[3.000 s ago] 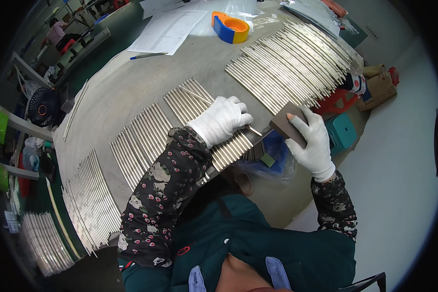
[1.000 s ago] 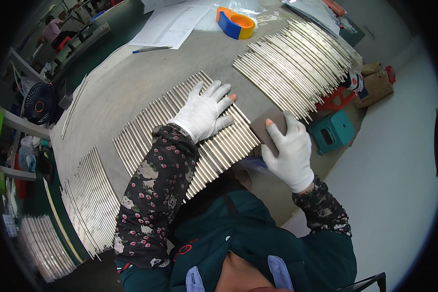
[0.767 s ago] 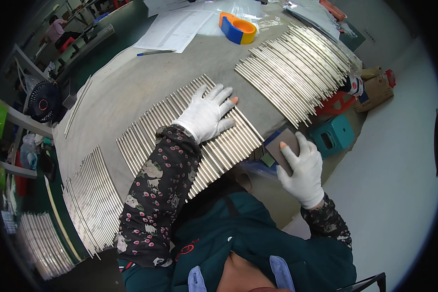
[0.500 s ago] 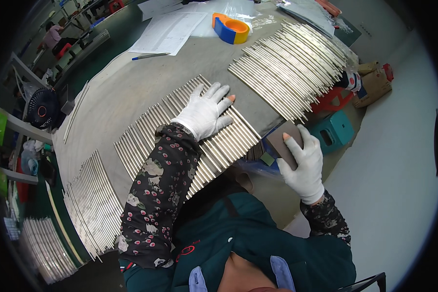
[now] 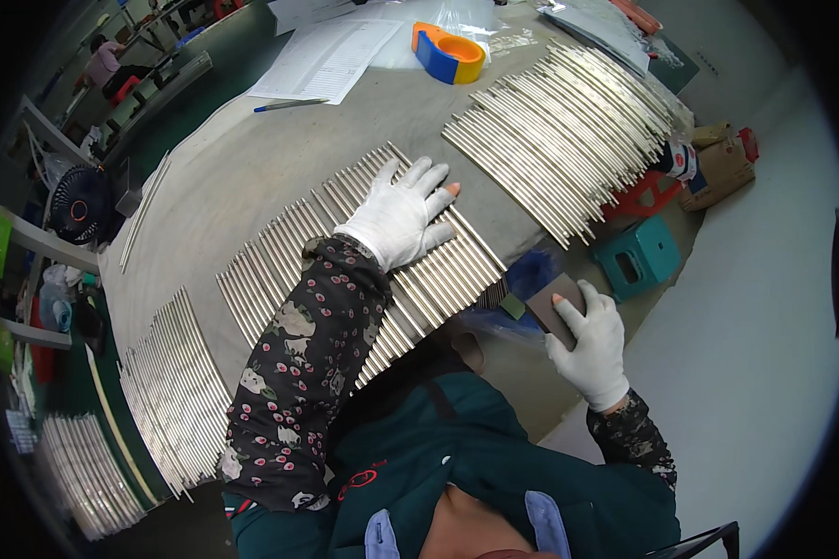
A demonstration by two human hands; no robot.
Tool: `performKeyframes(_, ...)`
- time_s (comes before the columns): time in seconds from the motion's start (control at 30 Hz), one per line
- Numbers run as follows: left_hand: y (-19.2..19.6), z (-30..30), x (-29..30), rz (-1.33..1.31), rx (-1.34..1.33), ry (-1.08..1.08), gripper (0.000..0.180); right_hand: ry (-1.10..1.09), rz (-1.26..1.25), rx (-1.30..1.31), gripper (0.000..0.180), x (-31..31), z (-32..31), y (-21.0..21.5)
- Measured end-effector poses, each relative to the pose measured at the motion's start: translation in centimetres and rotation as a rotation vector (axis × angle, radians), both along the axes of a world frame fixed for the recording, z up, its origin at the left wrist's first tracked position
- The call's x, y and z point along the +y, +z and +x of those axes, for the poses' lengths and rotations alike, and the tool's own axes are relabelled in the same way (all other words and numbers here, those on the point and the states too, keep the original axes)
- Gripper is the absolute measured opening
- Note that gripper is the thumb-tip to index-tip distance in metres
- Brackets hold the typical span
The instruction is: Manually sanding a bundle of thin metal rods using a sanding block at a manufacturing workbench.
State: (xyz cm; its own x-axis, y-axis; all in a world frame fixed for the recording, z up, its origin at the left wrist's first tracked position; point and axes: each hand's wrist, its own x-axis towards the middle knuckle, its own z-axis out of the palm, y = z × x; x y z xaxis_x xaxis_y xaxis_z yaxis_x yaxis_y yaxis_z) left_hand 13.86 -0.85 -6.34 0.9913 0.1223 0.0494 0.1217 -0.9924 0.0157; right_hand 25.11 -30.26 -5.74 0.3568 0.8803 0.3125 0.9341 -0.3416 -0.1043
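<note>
My left hand (image 5: 401,214), in a white glove with a bare fingertip showing, lies flat with spread fingers on a row of thin silvery metal rods (image 5: 452,275). The rods lie side by side on the grey table (image 5: 205,177), some reaching over its near edge. Off the table's right corner, my right hand (image 5: 595,352), gloved too, grips a flat grey-brown rectangular block (image 5: 561,285) between thumb and fingers. The block is apart from the rods. Patterned dark sleeves cover both forearms.
More rods lie in a broad row (image 5: 559,140) at the right and another (image 5: 177,391) at the left. An orange-and-blue tape dispenser (image 5: 443,63), paper sheets (image 5: 331,61) and a pen (image 5: 291,105) sit at the back. A teal stool (image 5: 648,250) stands right; a fan (image 5: 82,207) left.
My right hand has moved down and slightly right with the block, away from the table corner. My left hand still rests on the rods.
</note>
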Motion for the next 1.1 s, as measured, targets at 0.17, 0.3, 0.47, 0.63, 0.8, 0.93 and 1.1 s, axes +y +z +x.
performKeyframes(0.17, -0.6, 0.0, 0.2, -0.006, -0.035, -0.003, 0.057, 0.021, 0.225, 0.038, 0.054, 2.2, -0.4, 1.1)
performKeyframes(0.3, -0.2, 0.6, 0.0, 0.006, -0.002, 0.016, 0.059, 0.052, 0.151, -0.042, 0.054, 6.6, -0.4, 0.9)
performKeyframes(0.47, -0.6, 0.4, 0.3, -0.001, -0.035, 0.02, 0.062, 0.041, 0.14, -0.076, 0.054, 8.5, -0.7, 1.4)
performKeyframes(0.63, -0.4, 1.0, 0.0, 0.046, -0.033, 0.023, 0.059, 0.024, -0.159, -0.053, 0.054, -0.4, -0.7, 0.6)
performKeyframes(0.8, -0.7, 1.7, -0.1, 0.059, -0.04, 0.048, 0.059, 0.022, 0.057, 0.073, 0.051, 0.0, -1.3, 0.3)
performKeyframes(0.93, -0.6, 2.1, -0.3, 0.028, -0.036, 0.061, 0.059, 0.067, 0.114, 0.06, 0.051, 2.9, -1.9, 1.0)
performKeyframes(1.1, 0.1, 1.4, -0.9, 0.062, -0.021, 0.108, 0.061, 0.068, 0.125, 0.078, 0.052, 2.7, -2.0, 0.8)
